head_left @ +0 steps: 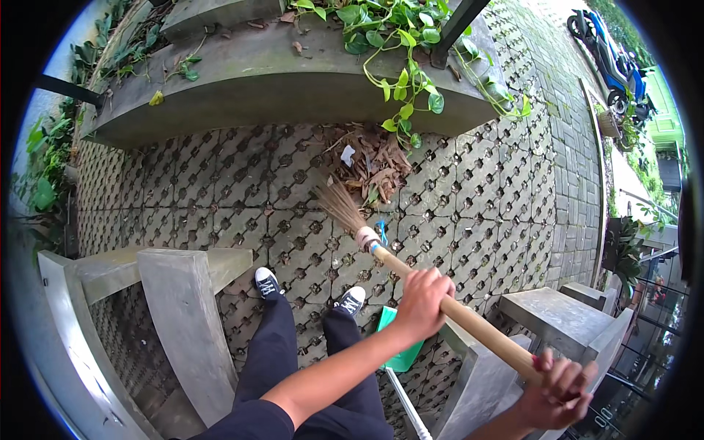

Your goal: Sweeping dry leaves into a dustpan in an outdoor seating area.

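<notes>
A stick broom with a long wooden handle (pixel 484 335) slants across in front of me. My left hand (pixel 423 302) is wrapped around the handle partway down. Farther back, my right hand (pixel 558 388) grips the handle's upper end, where a bit of red shows. The thin bristles (pixel 341 206) are bound with a pale wrap and point at a heap of dry brown leaves (pixel 379 168). Their tips lie at the heap's lower left edge. A white scrap (pixel 347 155) rests on the leaves. Below my left forearm, a green dustpan (pixel 404 352) with a white handle (pixel 407 404) is partly hidden.
Perforated paving blocks (pixel 236 181) cover the ground. A concrete step (pixel 275 99) with trailing vines (pixel 404 82) runs behind the leaves. Concrete benches stand left (pixel 181 313) and right (pixel 555 313) of my legs. A blue motorcycle (pixel 610 55) is parked at the far right.
</notes>
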Motion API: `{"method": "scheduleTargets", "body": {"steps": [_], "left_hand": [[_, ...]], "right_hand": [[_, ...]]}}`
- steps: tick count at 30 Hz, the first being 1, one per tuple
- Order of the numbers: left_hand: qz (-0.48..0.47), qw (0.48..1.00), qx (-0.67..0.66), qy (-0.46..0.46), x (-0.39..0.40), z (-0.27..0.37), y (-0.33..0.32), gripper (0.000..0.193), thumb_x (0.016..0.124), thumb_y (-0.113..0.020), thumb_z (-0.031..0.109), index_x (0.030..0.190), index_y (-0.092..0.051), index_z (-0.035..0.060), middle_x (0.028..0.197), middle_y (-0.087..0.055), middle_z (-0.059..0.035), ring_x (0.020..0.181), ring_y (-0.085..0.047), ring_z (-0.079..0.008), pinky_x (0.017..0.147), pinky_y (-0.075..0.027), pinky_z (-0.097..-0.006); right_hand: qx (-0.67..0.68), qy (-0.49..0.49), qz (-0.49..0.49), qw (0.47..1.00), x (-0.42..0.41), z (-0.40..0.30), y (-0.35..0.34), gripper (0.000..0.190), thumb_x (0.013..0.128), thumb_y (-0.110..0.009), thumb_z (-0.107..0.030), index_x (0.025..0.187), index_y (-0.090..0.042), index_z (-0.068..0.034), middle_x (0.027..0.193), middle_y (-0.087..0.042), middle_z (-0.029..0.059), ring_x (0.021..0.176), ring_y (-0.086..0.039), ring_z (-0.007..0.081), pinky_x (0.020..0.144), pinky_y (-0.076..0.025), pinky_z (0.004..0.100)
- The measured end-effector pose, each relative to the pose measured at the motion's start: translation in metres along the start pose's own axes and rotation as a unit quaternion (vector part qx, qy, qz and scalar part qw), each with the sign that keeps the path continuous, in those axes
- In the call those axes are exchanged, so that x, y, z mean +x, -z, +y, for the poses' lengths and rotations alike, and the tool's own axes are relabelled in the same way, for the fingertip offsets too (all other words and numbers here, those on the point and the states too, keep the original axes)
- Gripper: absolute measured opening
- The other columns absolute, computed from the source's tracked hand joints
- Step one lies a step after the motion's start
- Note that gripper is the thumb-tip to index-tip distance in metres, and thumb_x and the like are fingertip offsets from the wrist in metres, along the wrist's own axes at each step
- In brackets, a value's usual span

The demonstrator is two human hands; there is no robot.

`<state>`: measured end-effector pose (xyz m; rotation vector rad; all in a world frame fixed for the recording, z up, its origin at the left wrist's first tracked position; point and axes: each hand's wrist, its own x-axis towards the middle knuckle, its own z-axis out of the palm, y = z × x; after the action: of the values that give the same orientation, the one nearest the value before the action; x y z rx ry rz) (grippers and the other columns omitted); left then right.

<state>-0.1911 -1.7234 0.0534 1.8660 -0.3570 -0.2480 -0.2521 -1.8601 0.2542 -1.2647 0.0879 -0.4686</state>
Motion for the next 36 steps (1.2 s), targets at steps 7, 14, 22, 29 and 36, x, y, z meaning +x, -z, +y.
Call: {"method": "scheduleTargets", "body": {"steps": [7, 14, 22, 29, 36], "left_hand": [[-0.023, 0.998, -0.052, 0.034, -0.015, 0.015, -0.033, 0.022, 0.067, -0.061, -0.001, 0.082, -0.051, 0.0117, 0.084, -0.048, -0.0082, 0.087, -0.051, -0.0301, 0.079, -0.037, -0.0423], [0.023, 0.996, -0.084, -0.018, 0.044, -0.001, -0.054, 0.021, 0.066, -0.057, -0.004, 0.081, -0.049, 0.0093, 0.083, -0.048, -0.0099, 0.086, -0.05, -0.0315, 0.076, -0.037, -0.0428], [0.006, 0.995, -0.083, -0.054, 0.013, 0.057, 0.007, 0.027, 0.064, -0.059, -0.004, 0.086, -0.051, 0.0106, 0.086, -0.047, -0.0076, 0.089, -0.05, -0.0285, 0.081, -0.037, -0.0436], [0.018, 1.0, 0.004, 0.01, -0.032, 0.007, 0.098, 0.023, 0.068, -0.06, -0.002, 0.086, -0.053, 0.0101, 0.086, -0.051, -0.0082, 0.088, -0.053, -0.0289, 0.08, -0.038, -0.0417], [0.014, 0.998, 0.065, 0.013, -0.063, -0.128, 0.143, 0.023, 0.067, -0.065, 0.001, 0.082, -0.052, 0.0102, 0.081, -0.05, -0.0091, 0.08, -0.054, -0.0319, 0.072, -0.041, -0.0427]], "right_hand": [[-0.018, -0.044, 0.017, 0.999, 0.025, -0.017, 0.017, 0.029, 0.094, -0.046, -0.038, 0.084, -0.036, -0.014, 0.054, -0.038, -0.0002, 0.051, -0.037, 0.0119, 0.067, -0.033, 0.0364], [-0.043, 0.002, 0.023, 0.999, 0.057, 0.002, 0.027, 0.032, 0.098, -0.045, -0.04, 0.081, -0.037, -0.013, 0.056, -0.036, -0.002, 0.054, -0.036, 0.0121, 0.073, -0.035, 0.0358], [0.047, -0.008, -0.053, 0.997, 0.036, -0.07, 0.003, 0.039, 0.091, -0.042, -0.051, 0.085, -0.05, -0.014, 0.067, -0.047, 0.0042, 0.065, -0.044, 0.0217, 0.083, -0.036, 0.0497], [0.041, -0.065, 0.034, 0.996, 0.002, 0.002, -0.067, 0.035, 0.088, -0.051, -0.051, 0.087, -0.052, -0.016, 0.062, -0.042, -0.0014, 0.061, -0.041, 0.0139, 0.076, -0.037, 0.042], [-0.007, -0.054, -0.026, 0.998, -0.035, 0.122, -0.155, 0.029, 0.098, -0.042, -0.036, 0.08, -0.039, -0.014, 0.054, -0.034, -0.0003, 0.053, -0.037, 0.0151, 0.076, -0.041, 0.0404]]}}
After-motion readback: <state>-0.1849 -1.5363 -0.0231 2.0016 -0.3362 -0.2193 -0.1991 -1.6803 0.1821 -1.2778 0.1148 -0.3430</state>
